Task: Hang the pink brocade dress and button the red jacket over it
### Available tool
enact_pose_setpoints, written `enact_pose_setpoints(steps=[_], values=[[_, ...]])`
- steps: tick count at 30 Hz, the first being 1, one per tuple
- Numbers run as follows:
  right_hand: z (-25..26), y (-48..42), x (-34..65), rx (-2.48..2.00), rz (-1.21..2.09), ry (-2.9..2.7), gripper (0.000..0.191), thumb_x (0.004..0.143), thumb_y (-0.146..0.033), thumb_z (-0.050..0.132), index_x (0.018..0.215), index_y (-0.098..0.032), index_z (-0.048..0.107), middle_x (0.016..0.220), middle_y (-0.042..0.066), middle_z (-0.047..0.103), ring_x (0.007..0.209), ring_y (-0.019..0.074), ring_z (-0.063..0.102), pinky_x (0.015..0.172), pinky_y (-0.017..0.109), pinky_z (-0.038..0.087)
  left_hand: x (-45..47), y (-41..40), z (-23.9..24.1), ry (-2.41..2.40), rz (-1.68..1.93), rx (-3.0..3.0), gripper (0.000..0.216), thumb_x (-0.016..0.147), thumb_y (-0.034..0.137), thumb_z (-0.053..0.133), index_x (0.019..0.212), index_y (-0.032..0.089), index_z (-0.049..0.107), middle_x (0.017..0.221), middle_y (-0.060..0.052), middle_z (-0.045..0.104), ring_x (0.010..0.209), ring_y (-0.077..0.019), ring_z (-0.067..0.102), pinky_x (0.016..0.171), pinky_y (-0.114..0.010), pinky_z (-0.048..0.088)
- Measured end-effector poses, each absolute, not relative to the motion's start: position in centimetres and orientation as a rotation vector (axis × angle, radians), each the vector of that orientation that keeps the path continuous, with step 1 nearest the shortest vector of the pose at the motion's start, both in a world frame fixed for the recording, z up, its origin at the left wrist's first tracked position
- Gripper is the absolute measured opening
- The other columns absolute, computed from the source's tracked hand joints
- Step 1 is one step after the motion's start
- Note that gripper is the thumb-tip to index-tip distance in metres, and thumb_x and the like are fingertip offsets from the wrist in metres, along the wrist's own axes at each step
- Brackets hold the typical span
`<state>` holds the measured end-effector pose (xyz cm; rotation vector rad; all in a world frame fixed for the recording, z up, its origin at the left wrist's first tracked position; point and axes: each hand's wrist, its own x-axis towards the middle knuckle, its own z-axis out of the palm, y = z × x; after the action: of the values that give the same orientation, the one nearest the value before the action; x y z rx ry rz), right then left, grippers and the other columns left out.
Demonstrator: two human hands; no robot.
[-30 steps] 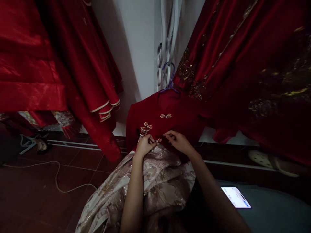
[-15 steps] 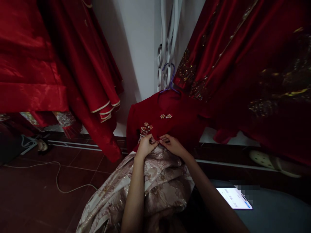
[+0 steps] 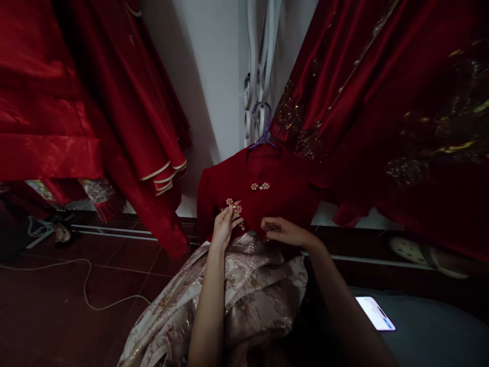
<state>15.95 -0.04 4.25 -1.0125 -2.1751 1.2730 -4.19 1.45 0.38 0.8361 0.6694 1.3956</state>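
Note:
A dark red top [image 3: 294, 193] hangs in front of me on a purple hanger [image 3: 266, 133], above a pale, shiny floral skirt [image 3: 260, 290]. On its chest sit a pearl-and-flower clasp [image 3: 260, 186] and, lower left, a brooch with beaded tassels [image 3: 239, 208]. My left hand [image 3: 222, 227] is at the brooch, fingers stretched up and apart over it, partly covering the tassels. My right hand [image 3: 288, 232] is at the top's waist, fingers curled together. A small ornament shows just below its fingertips; what lies between them is hidden.
Red garments hang at left [image 3: 145, 112] and right [image 3: 344, 102]. A lit phone [image 3: 376, 313] rests on a grey surface at lower right, with a pale clog [image 3: 408, 250] behind it. A cable [image 3: 89, 285] crosses the tiled floor at left.
My hands, which were together at the waist of the top, have separated. The left has risen to the brooch; the right has shifted rightwards. The view has shifted slightly.

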Motion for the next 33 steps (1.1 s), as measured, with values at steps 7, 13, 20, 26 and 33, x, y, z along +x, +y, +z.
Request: enact_pose_setpoints(steps=[7,13,20,26,33], values=[[4.4,-0.3,16.0,-0.973,1.293,-2.233,0.007,0.073,-0.021,0.049,0.079,-0.017,0.048,0.072,0.000,0.054,0.068,0.0117,0.051,0.064,0.024,0.039,-4.3,1.3,0.5,0.659,1.428,0.771,0.039,0.072,0.037,0.065,0.105,0.014,0.065,0.097,-0.009,0.068,0.075,-0.0090,0.061,0.074,-0.022,0.047],[4.4,-0.2,15.8,-0.983,1.270,-2.259,0.007,0.073,-0.021,0.049,0.079,-0.018,0.048,0.072,0.000,0.054,0.067,0.0118,0.050,0.063,0.024,0.038,-4.0,1.6,0.2,0.756,1.504,0.791,0.033,0.065,0.034,0.071,0.089,0.013,0.068,0.114,-0.012,0.062,0.083,-0.0126,0.062,0.076,-0.026,0.048],[4.5,-0.2,15.7,-0.975,1.240,-2.263,0.007,0.073,-0.022,0.048,0.079,-0.018,0.047,0.071,-0.001,0.053,0.067,0.0114,0.049,0.063,0.023,0.039,-3.6,2.3,0.8,0.899,1.514,0.799,0.031,0.058,0.036,0.074,0.073,0.011,0.066,0.109,-0.013,0.064,0.080,-0.0146,0.062,0.072,-0.027,0.049],[4.1,-0.1,15.2,-0.988,1.187,-2.249,0.007,0.073,-0.021,0.048,0.079,-0.018,0.047,0.069,-0.001,0.052,0.065,0.0111,0.048,0.062,0.023,0.038,-3.4,2.9,1.0,0.966,1.518,0.815,0.030,0.062,0.036,0.071,0.077,0.011,0.064,0.094,-0.009,0.067,0.070,-0.0101,0.060,0.066,-0.023,0.048],[4.2,0.1,16.8,-1.092,1.176,-2.265,0.007,0.073,-0.024,0.048,0.076,-0.018,0.047,0.069,0.000,0.056,0.063,0.0115,0.050,0.059,0.023,0.037,-2.5,2.7,2.6,1.023,1.171,1.200,0.050,0.081,0.057,0.040,0.068,0.013,0.060,0.060,-0.004,0.061,0.060,-0.0133,0.057,0.059,-0.025,0.047]])
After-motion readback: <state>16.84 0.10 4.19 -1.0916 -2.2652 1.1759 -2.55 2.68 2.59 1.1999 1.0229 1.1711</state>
